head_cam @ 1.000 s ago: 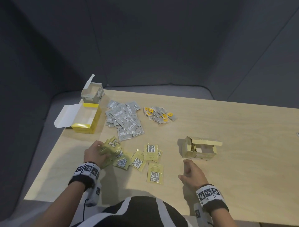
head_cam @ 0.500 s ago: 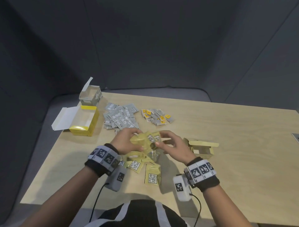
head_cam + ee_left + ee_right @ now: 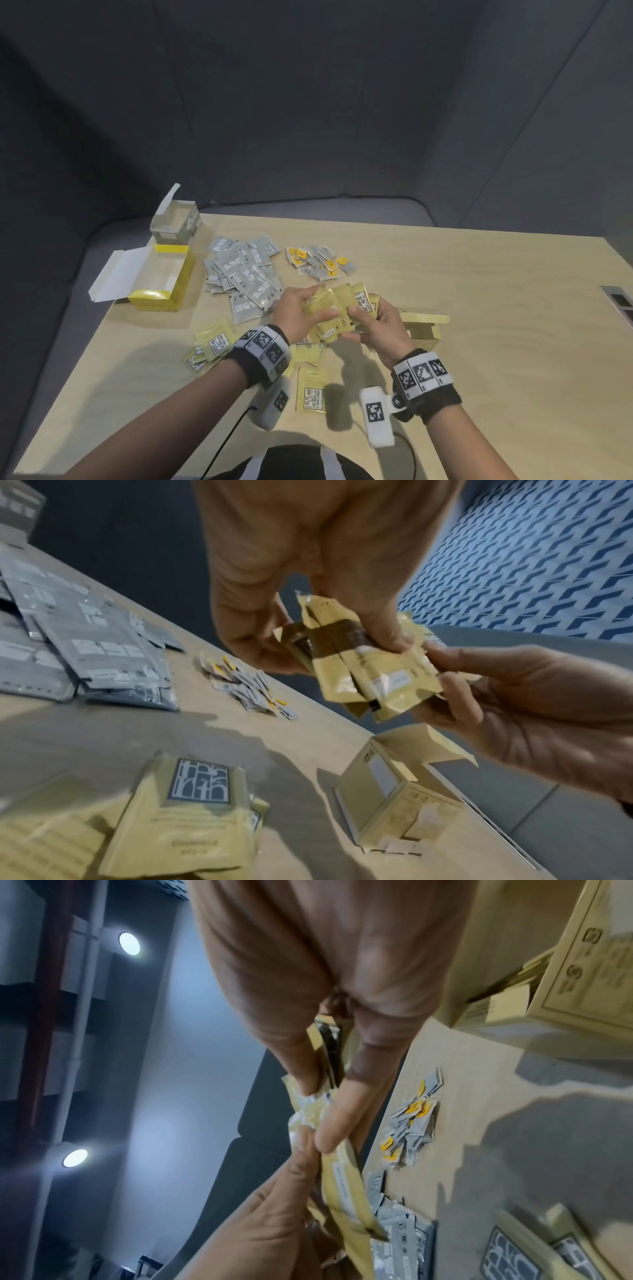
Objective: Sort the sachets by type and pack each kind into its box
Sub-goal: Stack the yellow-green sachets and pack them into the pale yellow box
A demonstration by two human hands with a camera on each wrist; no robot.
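Here the left hand and right hand both pinch a bunch of gold sachets, held above the tabletop just beside the open gold box. They look light, thin and slippery, likely to fan apart; squaring the edges and gripping the stack's flat faces seems safest.

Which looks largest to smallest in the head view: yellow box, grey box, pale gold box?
1. yellow box, largest with its white flap open.
2 and 3. grey box and pale gold box: unsure, since the right hand hides part of the gold one.
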